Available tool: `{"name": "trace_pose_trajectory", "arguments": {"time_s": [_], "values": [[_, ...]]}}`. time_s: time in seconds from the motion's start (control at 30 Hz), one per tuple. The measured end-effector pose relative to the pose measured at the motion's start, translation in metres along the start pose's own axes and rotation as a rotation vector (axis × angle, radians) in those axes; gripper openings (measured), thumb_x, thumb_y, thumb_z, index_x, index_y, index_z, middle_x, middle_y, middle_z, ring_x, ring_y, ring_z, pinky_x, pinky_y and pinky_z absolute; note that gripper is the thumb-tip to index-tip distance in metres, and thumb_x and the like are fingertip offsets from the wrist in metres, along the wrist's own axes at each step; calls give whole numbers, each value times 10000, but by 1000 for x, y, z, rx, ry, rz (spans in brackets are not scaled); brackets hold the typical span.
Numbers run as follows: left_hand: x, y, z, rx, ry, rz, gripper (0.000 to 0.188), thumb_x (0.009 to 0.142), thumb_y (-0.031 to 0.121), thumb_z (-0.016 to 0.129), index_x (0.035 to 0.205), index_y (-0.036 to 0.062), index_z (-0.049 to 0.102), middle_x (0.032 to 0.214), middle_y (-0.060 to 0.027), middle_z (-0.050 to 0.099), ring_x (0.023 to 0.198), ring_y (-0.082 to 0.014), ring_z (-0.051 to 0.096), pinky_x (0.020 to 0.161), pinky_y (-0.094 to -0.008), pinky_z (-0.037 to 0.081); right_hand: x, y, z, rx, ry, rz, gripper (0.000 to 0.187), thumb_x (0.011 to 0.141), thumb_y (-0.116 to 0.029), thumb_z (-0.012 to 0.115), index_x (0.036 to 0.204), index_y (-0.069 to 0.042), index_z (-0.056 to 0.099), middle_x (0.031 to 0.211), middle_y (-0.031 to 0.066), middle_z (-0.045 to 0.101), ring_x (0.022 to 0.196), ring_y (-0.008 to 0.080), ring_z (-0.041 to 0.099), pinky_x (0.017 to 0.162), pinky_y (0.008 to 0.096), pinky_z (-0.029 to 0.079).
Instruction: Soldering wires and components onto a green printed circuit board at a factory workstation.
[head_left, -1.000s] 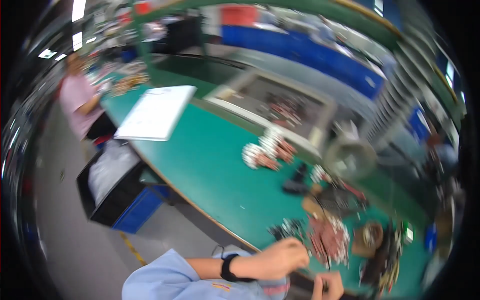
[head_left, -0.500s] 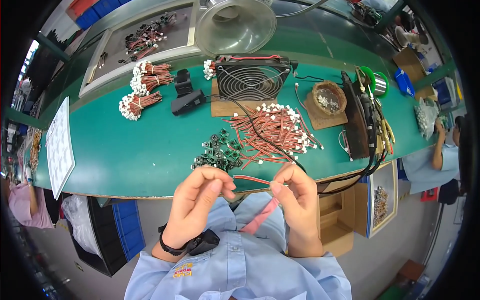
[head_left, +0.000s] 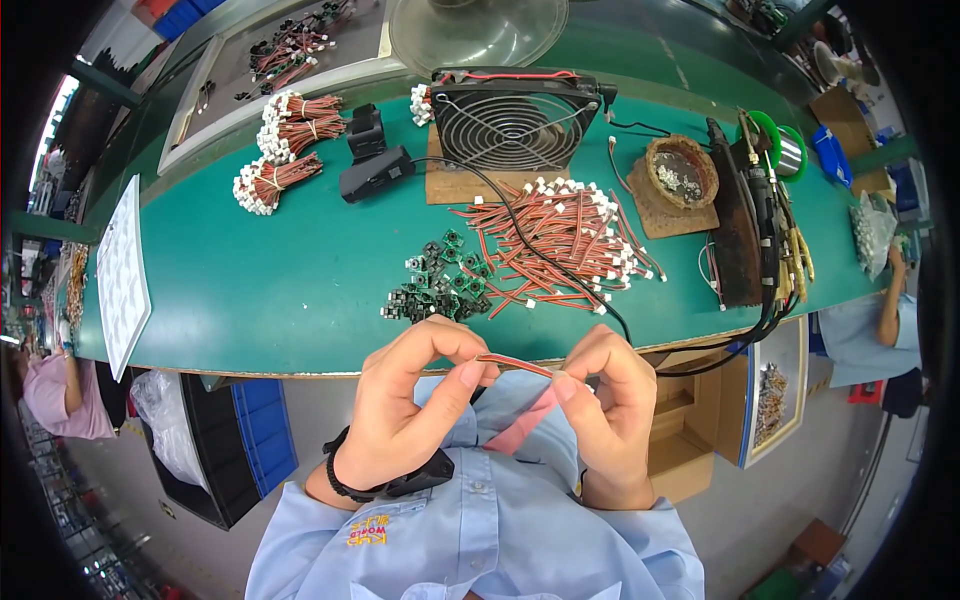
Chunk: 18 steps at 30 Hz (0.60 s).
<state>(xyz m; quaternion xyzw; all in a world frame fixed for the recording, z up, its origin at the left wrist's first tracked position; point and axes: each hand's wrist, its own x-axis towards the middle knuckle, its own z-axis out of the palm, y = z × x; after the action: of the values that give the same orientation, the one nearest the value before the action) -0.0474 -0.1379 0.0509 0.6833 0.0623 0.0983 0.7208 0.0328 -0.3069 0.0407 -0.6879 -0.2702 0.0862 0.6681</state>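
One wire spanning between left hand, pinching tip, and right hand, gripping other end; light tension probably serving best.

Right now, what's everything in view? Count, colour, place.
Workbench: one, green, across middle
Wire pile: many, red and white, bench centre
Circuit parts: many, black and green, left of pile
Wire bundles: two, red and white, bench left
Fan: one, black, behind pile
Corded device: one, black, left of fan
Dish: one, brown, right of fan
Spool: one, green and silver, right
Sheet: one, white, bench's left end
Bin: one, black, lower left
Co-workers: two, pink and blue tops, edges
Held wire: one, red and dark, picture centre
Left hand: one, bare, wire's left end
Right hand: one, bare, wire's right end
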Motion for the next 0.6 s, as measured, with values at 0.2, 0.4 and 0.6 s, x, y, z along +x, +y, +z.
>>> {"name": "trace_pose_trajectory", "arguments": {"time_s": [0.2, 0.4, 0.6], "values": [[8, -4, 2, 310, 11, 147, 35, 836, -14, 567, 870, -4, 568, 855, -86, 632, 767, -187, 617, 813, -337, 464, -4, 3, -7, -98, 44, -30, 114, 724, 11, 639, 698, -15, 530, 641, 65, 521, 554, 155, 498, 501, 262, 374], [6, -14, 10, 344, 5, 71, 65, 880, 46, 507, 890, 8, 559, 793, -72, 615, 789, -142, 554, 1015, -406, 296, -11, 12, -16, -160, -11, -64, 84, 731, 12, 656, 754, -9, 578, 680, 69, 564, 594, 159, 522, 527, 269, 409], [19, -21, 21, 384, -76, 21, 82, 891, 51, 494, 862, 8, 557, 779, -63, 605, 776, -130, 544, 1031, -411, 279, -31, 35, -68, -504, 294, -271, 82, 762, 13, 655, 828, 1, 607, 689, 80, 595, 588, 151, 558, 512, 238, 417]]}}
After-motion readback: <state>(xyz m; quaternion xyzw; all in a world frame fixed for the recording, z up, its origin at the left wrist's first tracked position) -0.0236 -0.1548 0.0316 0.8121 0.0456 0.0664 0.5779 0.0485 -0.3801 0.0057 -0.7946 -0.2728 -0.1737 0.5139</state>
